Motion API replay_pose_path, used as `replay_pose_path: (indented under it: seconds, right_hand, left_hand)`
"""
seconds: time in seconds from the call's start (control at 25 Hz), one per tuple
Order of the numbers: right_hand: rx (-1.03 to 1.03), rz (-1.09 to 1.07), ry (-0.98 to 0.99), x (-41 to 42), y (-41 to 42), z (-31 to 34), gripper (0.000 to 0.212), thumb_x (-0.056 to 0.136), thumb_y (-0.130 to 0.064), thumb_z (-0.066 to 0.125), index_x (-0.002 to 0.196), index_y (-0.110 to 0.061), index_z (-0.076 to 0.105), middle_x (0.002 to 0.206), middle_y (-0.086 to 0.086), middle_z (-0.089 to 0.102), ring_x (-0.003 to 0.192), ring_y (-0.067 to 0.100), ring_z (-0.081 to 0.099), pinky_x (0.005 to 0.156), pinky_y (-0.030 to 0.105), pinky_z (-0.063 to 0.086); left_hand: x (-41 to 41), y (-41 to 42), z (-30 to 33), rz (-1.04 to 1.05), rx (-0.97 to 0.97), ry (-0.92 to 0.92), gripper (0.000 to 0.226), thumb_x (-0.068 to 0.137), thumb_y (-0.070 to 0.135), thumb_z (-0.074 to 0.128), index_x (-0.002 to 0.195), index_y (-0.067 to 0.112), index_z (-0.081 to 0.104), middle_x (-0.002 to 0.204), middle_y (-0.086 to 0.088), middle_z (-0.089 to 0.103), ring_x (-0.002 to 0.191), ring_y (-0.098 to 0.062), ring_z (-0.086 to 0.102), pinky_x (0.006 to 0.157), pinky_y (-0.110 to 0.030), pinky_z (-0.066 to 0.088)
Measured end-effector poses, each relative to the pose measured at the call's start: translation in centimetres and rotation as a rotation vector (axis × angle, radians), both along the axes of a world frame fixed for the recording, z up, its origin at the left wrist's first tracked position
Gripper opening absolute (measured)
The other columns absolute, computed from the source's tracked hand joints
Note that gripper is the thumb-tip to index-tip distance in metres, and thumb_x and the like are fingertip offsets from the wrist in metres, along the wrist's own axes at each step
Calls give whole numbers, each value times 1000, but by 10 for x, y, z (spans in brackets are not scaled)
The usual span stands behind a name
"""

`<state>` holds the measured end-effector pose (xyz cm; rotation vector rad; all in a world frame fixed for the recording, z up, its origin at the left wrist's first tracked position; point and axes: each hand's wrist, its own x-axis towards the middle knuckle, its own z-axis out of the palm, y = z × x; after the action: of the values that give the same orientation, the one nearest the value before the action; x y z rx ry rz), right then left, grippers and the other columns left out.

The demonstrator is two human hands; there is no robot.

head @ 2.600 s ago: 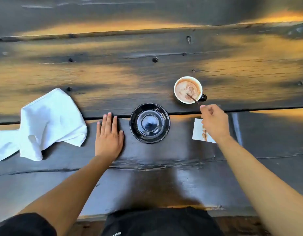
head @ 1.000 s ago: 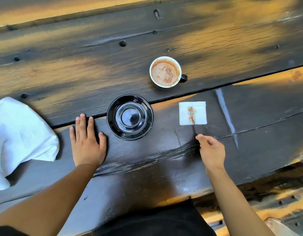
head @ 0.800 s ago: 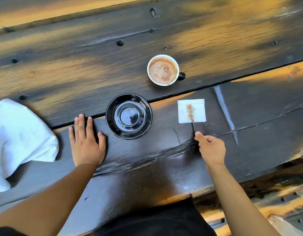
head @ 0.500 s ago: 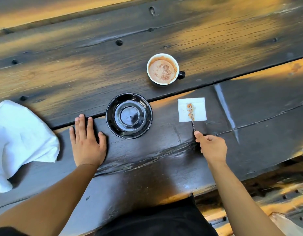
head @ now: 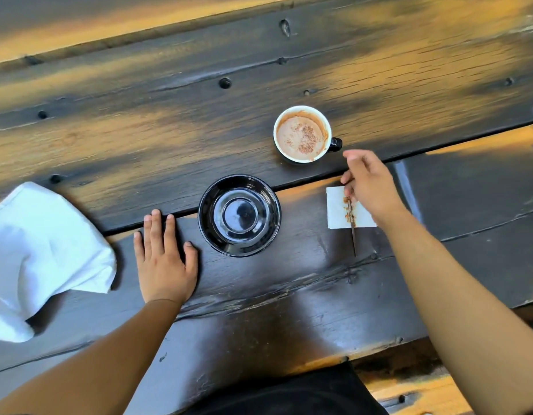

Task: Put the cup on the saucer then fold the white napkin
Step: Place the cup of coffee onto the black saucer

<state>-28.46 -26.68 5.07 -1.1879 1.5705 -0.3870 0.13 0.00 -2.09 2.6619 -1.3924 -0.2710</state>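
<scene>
A cup [head: 302,133] with a white inside, a black handle on its right and frothy brown drink stands on the dark wooden table, beyond and right of the saucer. The black saucer [head: 268,205] is bare, at the middle. A crumpled white cloth napkin [head: 40,253] lies at the far left. My left hand [head: 165,259] rests flat on the table between napkin and saucer, fingers apart. My right hand [head: 370,184] hovers just below and right of the cup's handle, fingers loosely apart, holding nothing.
A small square paper napkin [head: 335,211] with a brown stain lies right of the saucer, partly under my right hand. A thin dark stirrer [head: 353,235] lies across it, pointing toward me. The table's near edge [head: 379,345] runs along the bottom right.
My right hand left the stirrer's near end and moved forward over the paper napkin toward the cup's handle. The stirrer stays on the paper. My left hand has not moved.
</scene>
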Motion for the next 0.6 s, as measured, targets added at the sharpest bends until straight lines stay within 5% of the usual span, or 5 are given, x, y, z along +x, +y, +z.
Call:
replay_pose_path:
  seconds: [0.28,0.6]
  right_hand:
    - [35,362,39,5,-51,-4,23,108,-40,33,124,-31,47,84,2,55,58,13,54,57,29,42]
    - [129,585,-33,11,-80,-5,35,109,-37,32,84,-26,53,83,4,51,59,9,46,57,25,36]
  left_hand:
    - [0,1,1,-5,23,-22,67,92,34,37,152,4,36,165,-17,24,154,-33,18,125,-54,14]
    - [1,1,0,-12,34,-29,67,92,34,36,152,3,36,164,-18,24,154,-34,18,124,-56,16]
